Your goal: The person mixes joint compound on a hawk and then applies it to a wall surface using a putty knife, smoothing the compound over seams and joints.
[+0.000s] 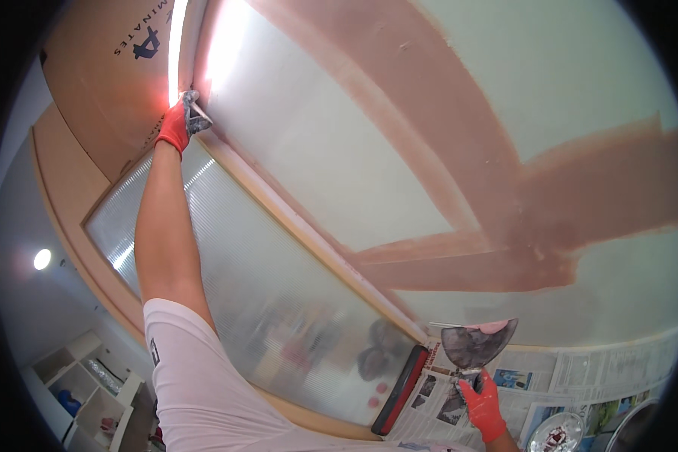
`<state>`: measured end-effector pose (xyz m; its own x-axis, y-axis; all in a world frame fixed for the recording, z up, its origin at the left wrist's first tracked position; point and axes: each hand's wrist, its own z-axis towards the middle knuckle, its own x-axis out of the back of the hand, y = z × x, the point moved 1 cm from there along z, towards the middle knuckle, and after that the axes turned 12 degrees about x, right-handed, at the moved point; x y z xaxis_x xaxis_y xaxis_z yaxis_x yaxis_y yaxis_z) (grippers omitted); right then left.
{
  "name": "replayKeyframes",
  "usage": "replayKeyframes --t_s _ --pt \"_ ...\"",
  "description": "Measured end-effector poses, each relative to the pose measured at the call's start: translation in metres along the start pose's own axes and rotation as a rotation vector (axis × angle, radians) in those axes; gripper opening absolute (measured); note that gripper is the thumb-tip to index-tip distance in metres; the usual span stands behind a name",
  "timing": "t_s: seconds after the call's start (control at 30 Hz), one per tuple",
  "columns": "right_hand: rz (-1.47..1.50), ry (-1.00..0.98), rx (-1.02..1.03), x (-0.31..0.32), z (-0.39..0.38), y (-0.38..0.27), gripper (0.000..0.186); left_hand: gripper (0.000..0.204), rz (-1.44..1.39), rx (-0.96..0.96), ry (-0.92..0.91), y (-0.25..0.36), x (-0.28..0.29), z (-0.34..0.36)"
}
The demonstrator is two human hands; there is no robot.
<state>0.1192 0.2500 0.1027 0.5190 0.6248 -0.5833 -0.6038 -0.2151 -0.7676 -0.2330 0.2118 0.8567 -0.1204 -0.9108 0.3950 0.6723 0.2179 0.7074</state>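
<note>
My left hand (pixel 174 120), in a red glove, is raised at the upper left with its fingers closed on a grey-smeared scraper (pixel 195 113), against the narrow corner beside a lit strip (pixel 176 45). The pale wall or ceiling surface (pixel 369 166) beside it carries broad pink-brown filler bands (pixel 550 203). My right hand (pixel 480 399), also red-gloved, grips a wide putty knife (pixel 477 349) low at the right, with pink paste along its blade. The scraper's working edge is too small to make out clearly.
A cardboard panel (pixel 101 68) and ribbed translucent panel (pixel 248 309) in a wooden frame border the left. Newspaper (pixel 580 369), a red-black bar (pixel 400 390) and a smeared round container (pixel 556 433) lie lower right. An open shelf unit (pixel 82 388) shows lower left.
</note>
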Motion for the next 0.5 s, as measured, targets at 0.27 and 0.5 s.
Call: replayKeyframes --t_s 0.27,0.5 --pt "0.215 -0.025 -0.104 0.006 0.0 0.024 0.036 0.033 -0.078 -0.159 -0.144 0.058 -0.047 -0.051" --pt "0.229 -0.039 -0.102 0.005 -0.005 0.02 0.033 0.033 -0.021 -0.243 -0.166 0.113 -0.077 -0.066"
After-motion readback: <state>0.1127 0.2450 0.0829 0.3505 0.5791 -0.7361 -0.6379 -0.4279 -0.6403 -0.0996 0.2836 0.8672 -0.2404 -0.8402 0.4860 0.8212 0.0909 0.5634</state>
